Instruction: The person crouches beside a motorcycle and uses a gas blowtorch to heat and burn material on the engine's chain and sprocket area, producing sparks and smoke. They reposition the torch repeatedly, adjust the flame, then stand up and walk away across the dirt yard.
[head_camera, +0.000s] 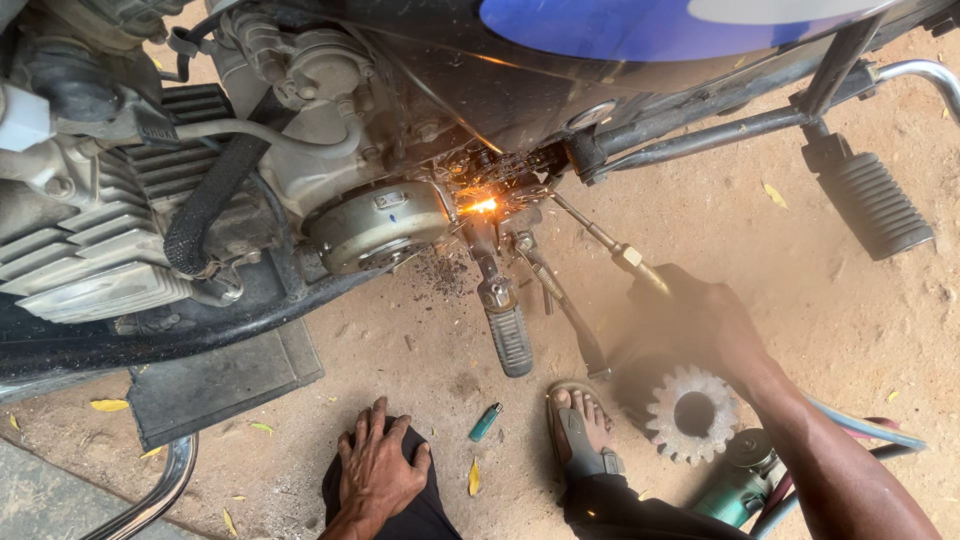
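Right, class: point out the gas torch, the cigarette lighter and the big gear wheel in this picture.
gas torch (600, 240), head view, on the thin metal tube between flame and brass fitting.
cigarette lighter (485, 423), head view, on its teal body, lying on the dirt.
gear wheel (672, 435), head view, on the toothed rim left of the bore.

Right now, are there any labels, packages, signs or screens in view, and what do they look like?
No packages, signs or screens.
Tank marking: top edge, on the motorcycle's dark fuel tank; curved blue patch with a white area beside it.
Engine cover tag: on the round grey cover left of the sparks; small pale rectangle, too small to tell more.
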